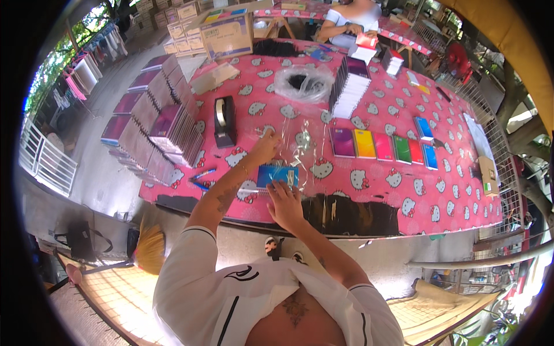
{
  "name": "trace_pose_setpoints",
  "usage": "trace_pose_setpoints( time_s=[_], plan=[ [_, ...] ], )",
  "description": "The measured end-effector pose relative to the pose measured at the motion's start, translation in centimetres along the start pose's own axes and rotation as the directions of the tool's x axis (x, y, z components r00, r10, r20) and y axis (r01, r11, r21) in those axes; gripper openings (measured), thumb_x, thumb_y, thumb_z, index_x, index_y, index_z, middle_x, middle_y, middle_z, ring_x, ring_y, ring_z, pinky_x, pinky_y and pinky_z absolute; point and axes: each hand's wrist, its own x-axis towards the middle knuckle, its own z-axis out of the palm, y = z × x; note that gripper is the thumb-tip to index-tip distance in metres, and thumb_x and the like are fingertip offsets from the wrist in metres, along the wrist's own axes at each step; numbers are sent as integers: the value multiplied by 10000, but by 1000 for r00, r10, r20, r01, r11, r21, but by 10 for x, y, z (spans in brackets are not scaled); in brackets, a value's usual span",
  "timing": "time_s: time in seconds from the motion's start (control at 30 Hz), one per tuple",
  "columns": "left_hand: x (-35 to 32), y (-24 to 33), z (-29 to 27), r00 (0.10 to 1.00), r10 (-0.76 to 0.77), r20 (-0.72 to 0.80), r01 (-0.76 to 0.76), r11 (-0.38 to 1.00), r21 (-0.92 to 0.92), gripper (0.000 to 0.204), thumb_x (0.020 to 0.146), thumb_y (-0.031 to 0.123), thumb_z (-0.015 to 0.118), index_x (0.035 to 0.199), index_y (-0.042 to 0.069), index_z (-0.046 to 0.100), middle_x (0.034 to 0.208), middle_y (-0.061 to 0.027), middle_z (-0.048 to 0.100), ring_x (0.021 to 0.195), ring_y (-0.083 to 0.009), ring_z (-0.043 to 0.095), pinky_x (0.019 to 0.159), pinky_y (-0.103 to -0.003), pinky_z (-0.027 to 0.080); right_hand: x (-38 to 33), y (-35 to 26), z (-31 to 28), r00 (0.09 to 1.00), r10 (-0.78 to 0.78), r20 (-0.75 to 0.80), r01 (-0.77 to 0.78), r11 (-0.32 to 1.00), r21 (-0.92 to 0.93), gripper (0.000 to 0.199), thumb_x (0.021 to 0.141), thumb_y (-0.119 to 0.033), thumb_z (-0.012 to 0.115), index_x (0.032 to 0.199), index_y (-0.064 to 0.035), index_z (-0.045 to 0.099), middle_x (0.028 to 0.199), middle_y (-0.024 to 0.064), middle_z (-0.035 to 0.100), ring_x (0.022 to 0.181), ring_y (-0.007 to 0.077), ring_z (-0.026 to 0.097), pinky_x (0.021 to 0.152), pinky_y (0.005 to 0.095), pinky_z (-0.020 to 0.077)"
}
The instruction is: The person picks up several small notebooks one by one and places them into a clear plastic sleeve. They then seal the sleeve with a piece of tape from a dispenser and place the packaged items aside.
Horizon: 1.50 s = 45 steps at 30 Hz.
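Your right hand [284, 202] is lying flat, fingers somewhat spread, over the lower edge of a blue rectangular notebook [269, 175] at the centre of the frame. Your left hand [265, 147] is hovering just above it in the picture, fingers bent near a crinkled sheet of clear plastic film [299, 138]; you cannot tell whether they are pinching it. The notebook is resting near the front edge of a worktop [461, 212] wearing a pink cover with white cartoon cat heads. Left of centre, a black tape dispenser [226, 135] is standing upright, and a slim blue-and-black item [202, 180] is lying lower left of it. Right of centre, a row of small notebooks [382, 147] in purple, yellow, pink, green, red and blue is lying side by side. Above that row, a tall stack of spiral-bound notebooks [351, 89] is standing beside a bundle of clear plastic [291, 94]. Purple-covered notebook stacks [173, 130] are filling the left side, while at the upper right a co-worker [341, 26] is handling a red-covered notebook [367, 41].
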Motion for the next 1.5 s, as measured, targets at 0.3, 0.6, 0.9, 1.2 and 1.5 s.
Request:
trace_pose_setpoints(
  time_s=[0.3,0.6,0.9,1.2,1.5],
  plan=[
    [2,-13,17,989,-34,142,-5,965,264,208,830,187,669,999,68,687,1240,-175,557,1134,-411,547,906,-506,498,0,-2,2,1000,-11,-8,11,1000,-3,562,816,-255,698,1335,-105,546,1383,100,497,1331,280,443,1084,537,328],
    [1,21,-20,976,-43,213,-28,947,321,321,843,244,693,1111,104,587,915,-120,686,869,-344,657,885,-480,457,-3,0,4,999,-14,-36,14,1000,-13,563,810,-257,702,1335,-118,553,1388,96,499,1311,271,462,1082,519,324],
    [-58,79,-49,979,204,-15,-191,936,294,173,867,197,665,1015,111,693,872,-118,708,810,-344,674,848,-485,477,0,-2,7,993,-37,-109,37,999,-4,572,771,-259,719,1302,-109,569,1341,93,523,1282,276,473,1060,529,336],
    [-115,100,-12,999,40,-29,-29,948,317,120,862,128,649,958,105,717,916,-128,712,756,-337,693,633,-441,549,2,-2,23,1000,6,26,-4,994,-106,600,853,-291,679,1377,-62,501,1427,154,498,1389,342,423,1109,619,297],
    [-135,92,-3,976,132,-174,-85,964,252,244,885,94,609,1111,37,682,1089,-171,703,955,-335,695,755,-436,572,59,90,14,827,495,-266,-240,739,630,436,806,19,603,1240,-24,600,1175,177,648,1024,343,616,884,410,487]
  ],
)
